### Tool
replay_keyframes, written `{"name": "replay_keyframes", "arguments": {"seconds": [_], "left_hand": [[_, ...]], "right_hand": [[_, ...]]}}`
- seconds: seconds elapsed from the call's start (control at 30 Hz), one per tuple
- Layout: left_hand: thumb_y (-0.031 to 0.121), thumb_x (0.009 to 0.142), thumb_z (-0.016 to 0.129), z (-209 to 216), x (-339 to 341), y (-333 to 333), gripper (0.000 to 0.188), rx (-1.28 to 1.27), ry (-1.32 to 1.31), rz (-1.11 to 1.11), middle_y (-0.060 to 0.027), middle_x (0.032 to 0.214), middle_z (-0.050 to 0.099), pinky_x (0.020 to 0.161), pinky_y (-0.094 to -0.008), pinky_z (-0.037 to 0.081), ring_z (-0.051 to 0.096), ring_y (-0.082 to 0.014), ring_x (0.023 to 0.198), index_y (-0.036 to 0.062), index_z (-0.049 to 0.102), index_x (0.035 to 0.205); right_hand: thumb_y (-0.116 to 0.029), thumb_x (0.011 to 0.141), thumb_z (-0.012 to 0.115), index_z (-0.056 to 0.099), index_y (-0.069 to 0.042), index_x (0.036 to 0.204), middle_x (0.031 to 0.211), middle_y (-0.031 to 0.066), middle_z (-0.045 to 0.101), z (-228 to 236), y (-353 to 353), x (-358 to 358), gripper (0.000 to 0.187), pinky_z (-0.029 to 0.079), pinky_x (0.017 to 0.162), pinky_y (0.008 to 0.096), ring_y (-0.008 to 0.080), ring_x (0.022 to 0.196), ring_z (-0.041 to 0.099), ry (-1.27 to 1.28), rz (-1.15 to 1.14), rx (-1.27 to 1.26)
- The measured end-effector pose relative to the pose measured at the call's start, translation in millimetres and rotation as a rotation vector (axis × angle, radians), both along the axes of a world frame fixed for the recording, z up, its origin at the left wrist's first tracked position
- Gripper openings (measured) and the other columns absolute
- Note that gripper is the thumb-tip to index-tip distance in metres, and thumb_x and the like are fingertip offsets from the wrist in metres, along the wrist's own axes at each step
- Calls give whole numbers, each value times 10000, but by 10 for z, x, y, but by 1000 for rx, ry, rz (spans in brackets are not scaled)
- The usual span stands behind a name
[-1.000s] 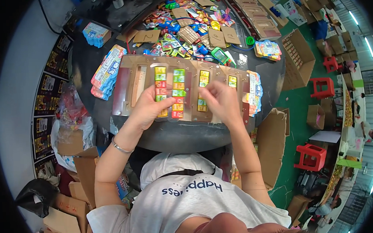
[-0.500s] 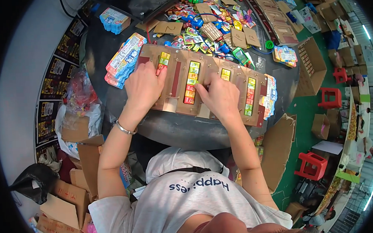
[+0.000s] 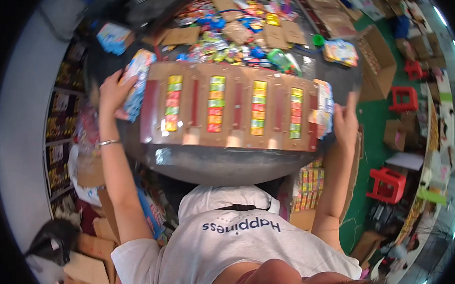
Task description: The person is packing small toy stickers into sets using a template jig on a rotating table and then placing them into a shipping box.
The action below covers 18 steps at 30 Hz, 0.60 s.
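A brown fixture board [image 3: 231,106] with four upright slots lies across the near side of the round black table. Each slot holds a column of small coloured packets [image 3: 215,104] in yellow, green and red. My left hand [image 3: 113,94] is at the left stack of printed cards [image 3: 138,80], thumb stretched toward its edge and fingers apart. Off the board's right end, my right hand [image 3: 346,120] is beside the other stack of printed cards [image 3: 324,108], with a finger stretched out. Motion blurs both hands, and neither visibly grips anything.
Loose coloured packets and cardboard pieces [image 3: 283,35] cover the far part of the table. More card stacks stand at far left [image 3: 114,37] and far right [image 3: 340,53]. An open carton of packets [image 3: 308,189] is below the table edge; red stools [image 3: 386,185] stand to the right.
Both hands have left the board's slots and moved outward to the card stacks at either side. The slots my hands covered now show full columns of packets. The board appears shifted left and straighter.
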<state>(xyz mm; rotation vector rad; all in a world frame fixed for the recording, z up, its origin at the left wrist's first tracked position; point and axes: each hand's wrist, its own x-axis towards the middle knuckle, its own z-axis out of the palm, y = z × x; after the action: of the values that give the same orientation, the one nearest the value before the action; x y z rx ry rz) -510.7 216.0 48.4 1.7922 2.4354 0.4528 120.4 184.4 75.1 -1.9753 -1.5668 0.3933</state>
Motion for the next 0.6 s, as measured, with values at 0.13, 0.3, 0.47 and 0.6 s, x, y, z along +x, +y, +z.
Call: {"name": "replay_keyframes", "arguments": {"seconds": [0.13, 0.3, 0.47, 0.6], "left_hand": [[251, 752, 871, -233, -279, 29, 447, 132, -536, 69, -78, 953, 709, 780, -272, 518, 646, -133, 848, -3, 691, 1073], [338, 786, 817, 65, 180, -28, 424, 295, 177, -42, -93, 1018, 706, 809, -376, 534, 674, -277, 901, 106, 721, 1127], [362, 776, 810, 390, 400, 11, 381, 97, 430, -43, -112, 971, 689, 735, -427, 517, 658, -330, 866, 60, 665, 957], [131, 871, 719, 486, -128, 136, 187, -158, -511, -139, -14, 816, 580, 695, -254, 446, 531, -84, 768, 12, 588, 933]], "right_hand": [[-286, 684, 870, 618, 30, 1154, 975, 130, 610, -399, 148, 375, 620, 481, 799, 360, 261, 882, 581, -182, 316, 27], [-178, 694, 877, 648, -19, 1147, 949, 34, 603, -373, 2, 184, 531, 483, 645, 269, 88, 679, 521, 108, 45, -30], [-194, 744, 830, 635, -24, 1153, 1112, 109, 599, -227, -140, -79, 483, 522, 685, 375, 238, 712, 628, -137, -16, 11], [-52, 872, 717, 565, -8, 1140, 762, 28, 622, -28, -118, 111, 311, 480, 584, 257, 87, 629, 556, 87, 71, 191]]}}
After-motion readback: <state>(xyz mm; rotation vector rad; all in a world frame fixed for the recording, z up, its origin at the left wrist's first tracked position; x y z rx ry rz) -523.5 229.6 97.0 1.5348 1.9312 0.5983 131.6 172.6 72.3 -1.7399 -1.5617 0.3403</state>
